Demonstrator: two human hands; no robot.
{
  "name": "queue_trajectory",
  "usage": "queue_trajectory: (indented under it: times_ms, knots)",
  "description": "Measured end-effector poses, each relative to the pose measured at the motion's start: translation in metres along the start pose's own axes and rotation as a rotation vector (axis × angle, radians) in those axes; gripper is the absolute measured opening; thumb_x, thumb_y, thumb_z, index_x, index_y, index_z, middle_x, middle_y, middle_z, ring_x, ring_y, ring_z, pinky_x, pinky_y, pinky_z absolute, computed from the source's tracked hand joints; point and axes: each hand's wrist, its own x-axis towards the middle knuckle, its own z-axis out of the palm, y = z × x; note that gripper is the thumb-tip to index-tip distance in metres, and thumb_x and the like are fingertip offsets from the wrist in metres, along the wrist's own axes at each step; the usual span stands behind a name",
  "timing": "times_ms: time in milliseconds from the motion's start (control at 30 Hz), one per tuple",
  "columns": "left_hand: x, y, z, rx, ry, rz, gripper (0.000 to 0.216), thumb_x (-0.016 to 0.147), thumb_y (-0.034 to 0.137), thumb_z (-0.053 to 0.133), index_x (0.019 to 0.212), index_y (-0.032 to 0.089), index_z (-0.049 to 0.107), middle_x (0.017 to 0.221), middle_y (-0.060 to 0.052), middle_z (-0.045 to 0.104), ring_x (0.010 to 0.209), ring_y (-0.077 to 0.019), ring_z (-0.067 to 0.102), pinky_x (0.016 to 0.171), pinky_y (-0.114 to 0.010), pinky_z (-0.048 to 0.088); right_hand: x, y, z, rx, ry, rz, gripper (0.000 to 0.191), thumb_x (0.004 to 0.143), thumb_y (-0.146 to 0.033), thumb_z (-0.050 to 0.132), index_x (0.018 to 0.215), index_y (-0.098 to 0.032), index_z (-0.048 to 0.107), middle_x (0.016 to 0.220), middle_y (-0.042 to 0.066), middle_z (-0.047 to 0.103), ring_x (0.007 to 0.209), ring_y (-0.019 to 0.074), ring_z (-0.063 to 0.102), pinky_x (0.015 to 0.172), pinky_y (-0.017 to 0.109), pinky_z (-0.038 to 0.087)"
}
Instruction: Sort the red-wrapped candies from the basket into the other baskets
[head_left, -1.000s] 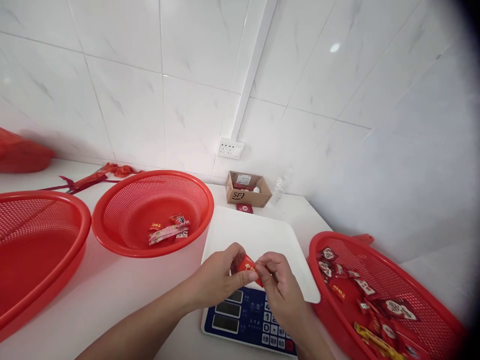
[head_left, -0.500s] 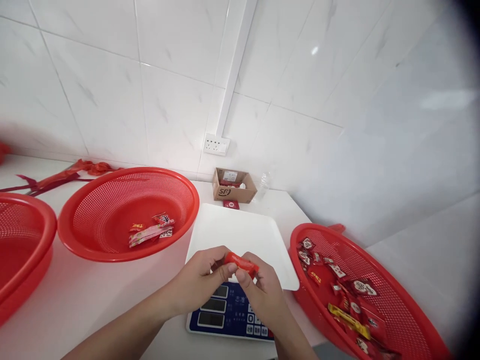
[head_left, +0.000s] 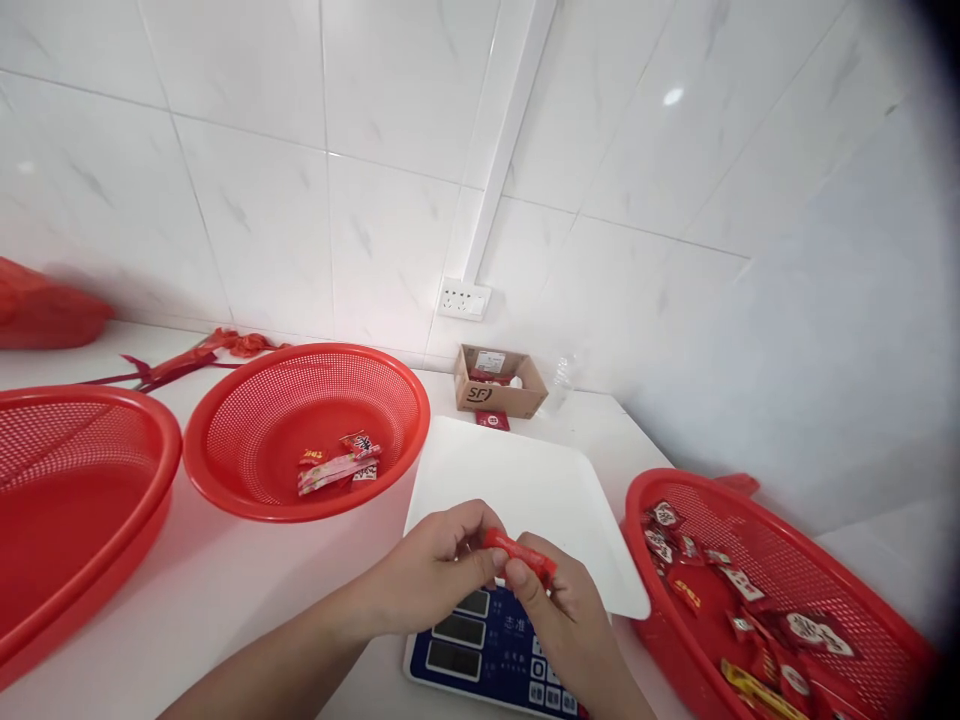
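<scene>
At the far left, a red plastic bag (head_left: 52,305) lies on the worktop (head_left: 247,590) against the tiled wall. In front of it stands a large red perforated basket (head_left: 163,440), cut off by the view's edge. Just beside it, a round red perforated basket (head_left: 255,430) holds a few wrapped pieces, among them a pink flat strip (head_left: 337,471) lying crosswise, its right end a little farther from the person.

In the centre, the left hand (head_left: 454,565) and right hand (head_left: 562,600) come together, both clamped on one red wrapped packet (head_left: 525,553) above the weighing scale (head_left: 517,475). The packet's long axis runs crosswise, one end at the left fingers, the other sloping down rightward and nearer the person at the right fingers. Behind the scale's pan, a small dark-red packet (head_left: 492,420) lies before an open cardboard box (head_left: 506,400).

At right, an oblong red basket (head_left: 639,490) holds assorted wrapped pieces, including a yellow stick packet (head_left: 761,690) slanting down rightward.
</scene>
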Motion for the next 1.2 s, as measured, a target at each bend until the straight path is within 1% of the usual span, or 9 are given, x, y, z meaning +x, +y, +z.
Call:
queue_trajectory:
  times_ms: [100, 300, 400, 500, 633, 733, 833, 1000, 1200]
  knots:
    - [0.002, 0.000, -0.002, -0.168, 0.066, 0.038, 0.018, 0.083, 0.031, 0.058, 0.076, 0.016, 0.051, 0.069, 0.002, 0.055, 0.063, -0.0094, 0.051, 0.061, -0.023, 0.042, -0.001, -0.003, -0.003, -0.006, -0.051, -0.035, 0.041, 0.089, -0.053, 0.040, 0.069, -0.020, 0.054, 0.061, -0.002, 0.050, 0.054, 0.0118, 0.043, 0.050, 0.023, 0.033]
    - [0.011, 0.013, -0.031, -0.692, 0.565, 0.145, 0.010, 0.081, 0.009, 0.058, 0.086, 0.018, 0.058, 0.084, 0.000, 0.067, 0.067, -0.0087, 0.064, 0.057, -0.017, 0.052, -0.009, -0.007, -0.019, -0.136, -0.006, 0.023, 0.032, 0.091, -0.044, 0.042, 0.076, -0.021, 0.059, 0.066, -0.001, 0.059, 0.059, 0.0127, 0.051, 0.055, 0.022, 0.040]
    - [0.013, 0.023, -0.047, -0.867, 0.682, 0.087, 0.020, 0.090, 0.009, 0.042, 0.097, 0.014, 0.061, 0.097, -0.005, 0.069, 0.077, -0.0112, 0.069, 0.063, -0.017, 0.057, -0.016, -0.003, -0.036, -0.227, 0.033, 0.098, 0.028, 0.090, -0.040, 0.043, 0.079, -0.021, 0.060, 0.071, 0.001, 0.062, 0.064, 0.0138, 0.055, 0.058, 0.023, 0.043]
    - [0.015, 0.026, -0.054, -0.942, 0.612, 0.006, 0.031, 0.096, 0.016, 0.032, 0.108, 0.006, 0.057, 0.100, -0.013, 0.070, 0.082, -0.0148, 0.070, 0.065, -0.021, 0.060, -0.025, 0.004, -0.064, -0.317, 0.115, 0.169, 0.024, 0.089, -0.038, 0.045, 0.086, -0.021, 0.061, 0.083, 0.003, 0.066, 0.075, 0.0162, 0.059, 0.066, 0.026, 0.047]
    - [0.019, 0.022, -0.051, -0.912, 0.508, -0.028, 0.031, 0.094, 0.013, 0.033, 0.113, 0.007, 0.057, 0.102, -0.012, 0.070, 0.080, -0.0144, 0.071, 0.064, -0.021, 0.060, -0.038, 0.020, -0.113, -0.509, 0.157, 0.357, 0.025, 0.089, -0.036, 0.043, 0.100, -0.022, 0.060, 0.105, 0.006, 0.066, 0.096, 0.0218, 0.060, 0.081, 0.034, 0.047]
    - [0.021, 0.025, -0.045, -0.868, 0.488, -0.032, 0.031, 0.092, 0.010, 0.035, 0.107, 0.011, 0.062, 0.102, -0.009, 0.070, 0.074, -0.0128, 0.070, 0.060, -0.020, 0.060, -0.049, 0.038, -0.148, -0.665, -0.052, 0.646, 0.040, 0.092, -0.039, 0.035, 0.126, -0.025, 0.049, 0.133, 0.006, 0.052, 0.119, 0.0228, 0.050, 0.095, 0.037, 0.041]
    - [0.023, 0.030, -0.040, -0.846, 0.492, -0.035, 0.030, 0.090, 0.008, 0.036, 0.099, 0.012, 0.064, 0.100, -0.009, 0.070, 0.071, -0.0122, 0.069, 0.057, -0.020, 0.060, -0.059, 0.060, -0.170, -0.678, -0.244, 0.796, 0.055, 0.081, -0.032, 0.053, 0.135, -0.027, 0.044, 0.144, 0.007, 0.043, 0.123, 0.0296, 0.048, 0.095, 0.040, 0.042]
    - [0.025, 0.035, -0.038, -0.832, 0.489, -0.006, 0.030, 0.088, 0.005, 0.035, 0.094, 0.012, 0.064, 0.093, -0.008, 0.068, 0.065, -0.0111, 0.066, 0.052, -0.018, 0.058, -0.079, 0.094, -0.180, -0.692, -0.330, 0.932, 0.063, 0.066, -0.016, 0.064, 0.128, -0.026, 0.055, 0.143, 0.013, 0.044, 0.123, 0.0416, 0.045, 0.088, 0.048, 0.044]
    - [0.023, 0.027, -0.046, -0.843, 0.470, -0.010, 0.029, 0.086, 0.002, 0.035, 0.087, 0.011, 0.063, 0.082, -0.007, 0.065, 0.056, -0.0092, 0.060, 0.048, -0.018, 0.055, -0.083, 0.119, -0.200, -0.670, -0.135, 0.905, 0.046, 0.077, -0.021, 0.056, 0.123, -0.025, 0.056, 0.110, 0.010, 0.068, 0.097, 0.0302, 0.065, 0.081, 0.039, 0.047]
